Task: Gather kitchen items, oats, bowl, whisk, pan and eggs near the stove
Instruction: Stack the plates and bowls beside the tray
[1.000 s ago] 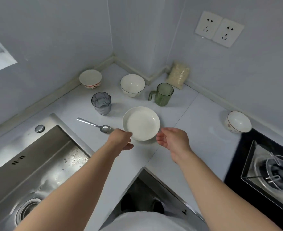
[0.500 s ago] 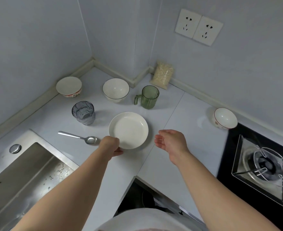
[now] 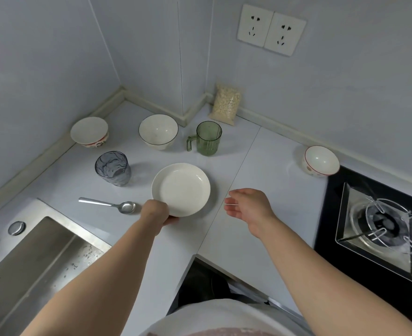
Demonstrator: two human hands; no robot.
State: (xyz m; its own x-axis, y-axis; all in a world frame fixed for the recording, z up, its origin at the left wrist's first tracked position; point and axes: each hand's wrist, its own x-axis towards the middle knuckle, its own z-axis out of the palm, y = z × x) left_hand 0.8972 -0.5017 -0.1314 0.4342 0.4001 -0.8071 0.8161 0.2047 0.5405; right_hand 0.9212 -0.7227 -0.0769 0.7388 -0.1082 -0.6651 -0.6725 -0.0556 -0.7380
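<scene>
A steel sink fills the lower left, with a round steel knob on its deck. On the pale counter behind it, a bowl with a red pattern stands near the left wall. Nearer the sink are a ribbed grey glass and a metal spoon lying flat with its bowl end pointing right.

Just right of the spoon, the left hand grips the near-left rim of the shallow white bowl. Its fingers curl under the edge and its knuckles sit on top. The bowl sits on the counter, well apart from the stove.

Behind it stand a deeper white bowl with a thin dark rim and a green ribbed mug with its handle to the left. The clear bag of oats leans against the wall in the corner notch; any print on it cannot be read.

The right hand hovers over the counter to the right of the shallow bowl. Its fingers are loosely spread, its palm is turned left, and it touches nothing. High on the wall are 2 white sockets with no legible marking.

Further right, a 2nd red-patterned bowl stands just beside the black stove's back corner, where 1 gas burner with a wire pan support shows.
</scene>
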